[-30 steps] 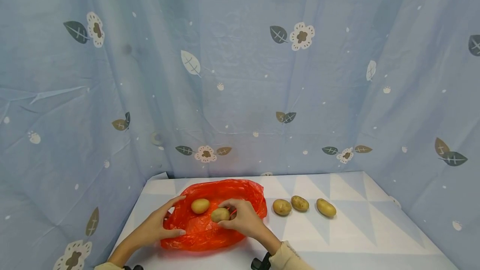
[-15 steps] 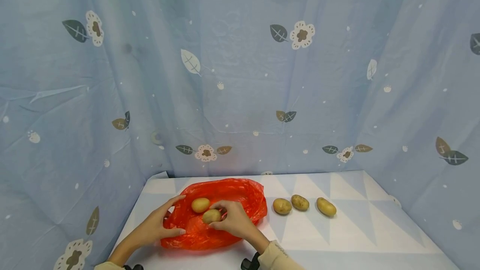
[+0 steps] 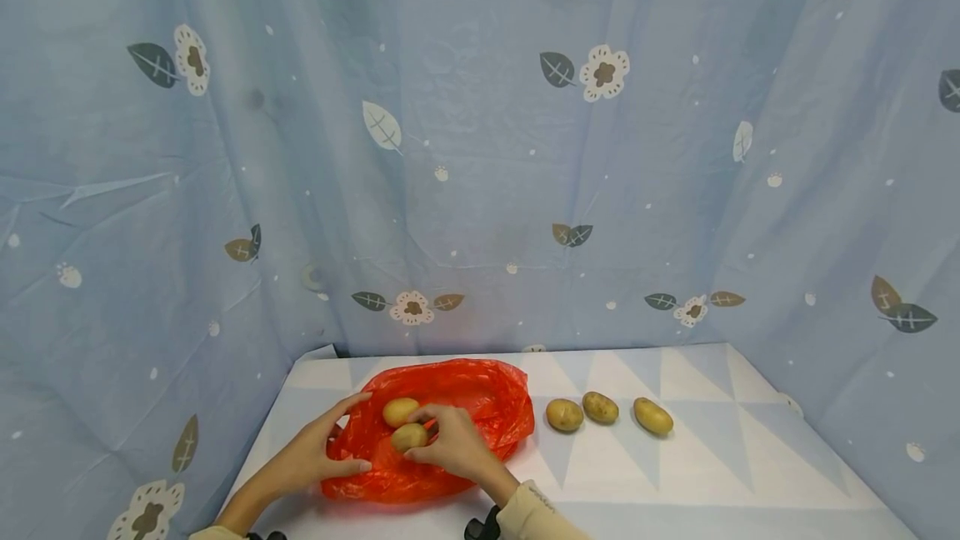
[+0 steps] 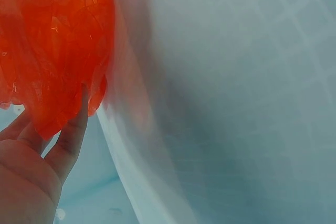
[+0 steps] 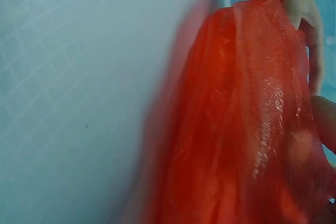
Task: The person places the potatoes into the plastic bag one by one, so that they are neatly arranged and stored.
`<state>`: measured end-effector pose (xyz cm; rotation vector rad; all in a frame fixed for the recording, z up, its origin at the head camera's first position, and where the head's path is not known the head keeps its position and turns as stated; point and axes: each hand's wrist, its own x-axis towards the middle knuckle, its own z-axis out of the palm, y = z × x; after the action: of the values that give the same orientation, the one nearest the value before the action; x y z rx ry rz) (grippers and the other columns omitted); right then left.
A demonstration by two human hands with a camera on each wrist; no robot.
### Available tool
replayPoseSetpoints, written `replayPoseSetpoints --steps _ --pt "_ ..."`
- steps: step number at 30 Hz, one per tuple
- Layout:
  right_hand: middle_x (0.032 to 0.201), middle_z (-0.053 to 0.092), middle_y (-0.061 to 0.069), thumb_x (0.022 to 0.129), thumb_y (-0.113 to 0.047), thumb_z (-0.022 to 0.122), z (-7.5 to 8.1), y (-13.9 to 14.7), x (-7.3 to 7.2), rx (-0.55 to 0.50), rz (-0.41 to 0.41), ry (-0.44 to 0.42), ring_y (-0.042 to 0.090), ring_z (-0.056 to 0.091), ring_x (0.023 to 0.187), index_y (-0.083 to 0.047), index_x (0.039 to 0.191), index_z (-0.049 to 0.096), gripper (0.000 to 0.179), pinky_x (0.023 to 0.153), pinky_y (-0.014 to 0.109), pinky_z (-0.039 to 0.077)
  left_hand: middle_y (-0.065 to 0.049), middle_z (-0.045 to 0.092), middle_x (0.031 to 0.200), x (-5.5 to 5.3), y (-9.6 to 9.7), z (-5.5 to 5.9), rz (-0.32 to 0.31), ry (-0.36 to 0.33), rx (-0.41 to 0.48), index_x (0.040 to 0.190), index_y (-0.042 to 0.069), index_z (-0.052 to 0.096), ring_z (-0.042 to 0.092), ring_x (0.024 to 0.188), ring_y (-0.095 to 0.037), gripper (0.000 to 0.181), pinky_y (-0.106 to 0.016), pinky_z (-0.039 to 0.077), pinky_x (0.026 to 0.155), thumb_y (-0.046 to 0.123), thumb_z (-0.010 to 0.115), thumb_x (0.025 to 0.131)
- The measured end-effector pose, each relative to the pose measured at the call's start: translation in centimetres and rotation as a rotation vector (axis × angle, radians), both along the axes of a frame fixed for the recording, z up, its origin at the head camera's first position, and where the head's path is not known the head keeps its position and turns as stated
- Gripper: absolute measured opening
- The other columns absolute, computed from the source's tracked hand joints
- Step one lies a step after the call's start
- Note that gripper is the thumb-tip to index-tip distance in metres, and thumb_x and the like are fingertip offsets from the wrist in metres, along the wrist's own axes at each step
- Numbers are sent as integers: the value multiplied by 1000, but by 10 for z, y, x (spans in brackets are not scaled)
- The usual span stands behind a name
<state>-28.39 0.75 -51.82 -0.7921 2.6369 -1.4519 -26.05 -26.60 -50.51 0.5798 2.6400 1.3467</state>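
A red plastic bag (image 3: 480, 407) lies open on the table. My left hand (image 3: 311, 448) grips its left side, thumb at the near rim and fingers spread toward the far rim. In the left wrist view, the thin film (image 4: 58, 51) hangs among that hand's fingers (image 4: 71, 140). My right hand (image 3: 459, 444) pinches a potato (image 3: 408, 438) over the bag's opening, between thumb and fingertips. Another potato (image 3: 400, 412) lies inside the bag, just behind the held one. In the right wrist view, the bag (image 5: 247, 114) hides most of the right hand.
To the right of the bag, on the white and blue patterned tablecloth (image 3: 712, 465), rest a round potato (image 3: 564, 415), a second potato (image 3: 600, 407) close by, and a longer potato (image 3: 652, 417). A pale blue curtain (image 3: 487, 190) stands behind and on both sides.
My right hand has moved left with the potato, farther over the bag and close to the potato lying inside. The left hand stays at the bag's left side.
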Motion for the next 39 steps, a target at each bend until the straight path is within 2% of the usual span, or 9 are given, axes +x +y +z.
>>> replayPoseSetpoints --steps 5,13,24,32,39 --pt "101 68 -20 76 -24 93 -6 -5 -2 10 -5 2 1 60 87 -19 111 76 39 75 22 53 -12 54 133 0 -1 -3 10 -4 -10 159 27 34 57 95 -25 93 -29 56 73 30 88 83" --pt "103 69 -15 77 -18 93 -13 -12 -5 -40 20 -30 1 62 84 -11 113 75 40 73 20 54 -12 54 134 1 0 -1 30 -34 -9 159 25 33 55 95 -24 94 -29 57 71 31 88 83" --pt "102 70 -15 76 -17 93 -17 -20 -8 -12 11 -10 2 63 87 -13 111 76 39 74 19 54 -12 55 132 -2 -1 -2 45 -52 -17 159 28 34 56 95 -25 95 -30 57 71 32 89 82" --pt "101 68 -16 76 -16 94 -22 -26 -12 -1 0 -40 1 60 86 -17 107 76 36 73 19 54 -13 55 134 -1 -1 0 30 -33 -5 159 28 34 56 95 -25 95 -29 56 72 28 89 81" --pt "99 68 -15 76 -15 93 -24 -28 -13 -5 -9 -58 2 60 85 -17 106 76 35 74 20 54 -11 56 130 -1 0 0 37 -50 -4 159 28 34 56 95 -25 95 -29 57 72 29 89 81"
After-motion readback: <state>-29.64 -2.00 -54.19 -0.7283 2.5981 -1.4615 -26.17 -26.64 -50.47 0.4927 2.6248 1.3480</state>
